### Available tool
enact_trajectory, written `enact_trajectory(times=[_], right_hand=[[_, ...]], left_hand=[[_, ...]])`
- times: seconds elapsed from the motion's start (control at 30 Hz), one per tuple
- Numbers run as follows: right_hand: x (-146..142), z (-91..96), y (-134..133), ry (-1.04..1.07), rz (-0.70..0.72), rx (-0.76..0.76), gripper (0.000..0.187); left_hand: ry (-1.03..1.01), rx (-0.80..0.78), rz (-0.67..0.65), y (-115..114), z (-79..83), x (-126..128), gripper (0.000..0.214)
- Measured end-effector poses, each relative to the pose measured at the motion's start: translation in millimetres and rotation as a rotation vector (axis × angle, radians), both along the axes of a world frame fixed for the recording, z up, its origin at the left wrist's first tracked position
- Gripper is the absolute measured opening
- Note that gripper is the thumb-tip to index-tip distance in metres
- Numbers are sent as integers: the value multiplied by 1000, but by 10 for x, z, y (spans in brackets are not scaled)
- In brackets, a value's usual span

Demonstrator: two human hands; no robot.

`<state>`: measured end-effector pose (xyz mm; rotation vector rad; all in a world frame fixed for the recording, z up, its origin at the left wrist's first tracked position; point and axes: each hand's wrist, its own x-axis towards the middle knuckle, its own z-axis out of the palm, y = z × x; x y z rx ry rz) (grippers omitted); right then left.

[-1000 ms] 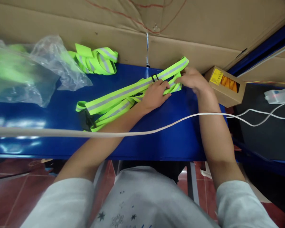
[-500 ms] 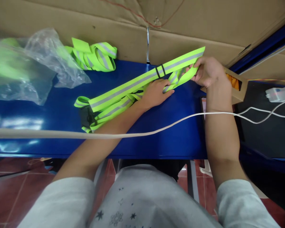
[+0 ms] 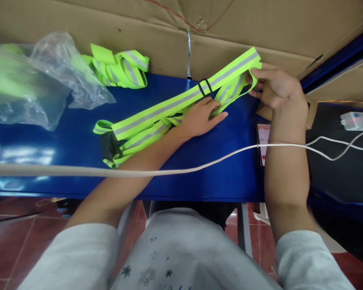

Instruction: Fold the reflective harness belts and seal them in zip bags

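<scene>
A neon-green reflective strap [image 3: 166,110] with a grey stripe and a black slider lies stretched across the blue table [image 3: 199,177]. My left hand [image 3: 201,119] rests flat on the strap's middle, fingers stretched out and pressing it down. My right hand [image 3: 276,86] pinches the strap's right end, lifted slightly off the table by the cardboard wall. The strap's left part is bunched in loops around a black buckle [image 3: 109,145].
A second folded green strap [image 3: 121,70] lies at the back. A crumpled clear plastic bag [image 3: 33,84] with more green straps sits far left. A white cable [image 3: 169,171] crosses in front of my arms. A small cardboard box [image 3: 310,114] and a phone [image 3: 262,139] lie beside my right wrist.
My right hand has pulled the strap's end up and to the right, stretching it. My left hand has stayed pressed on the middle.
</scene>
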<state>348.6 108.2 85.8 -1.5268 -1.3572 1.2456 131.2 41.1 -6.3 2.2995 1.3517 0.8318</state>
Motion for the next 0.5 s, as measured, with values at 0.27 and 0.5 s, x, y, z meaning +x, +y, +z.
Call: enact_trajectory(times=[0.27, 0.5], right_hand=[[-130, -147, 88, -191, -142, 213, 33], [-107, -266, 84, -471, -81, -10, 14]], left_hand=[[40, 32, -11, -44, -29, 24, 48], [-31, 5, 1, 6, -23, 35, 39]])
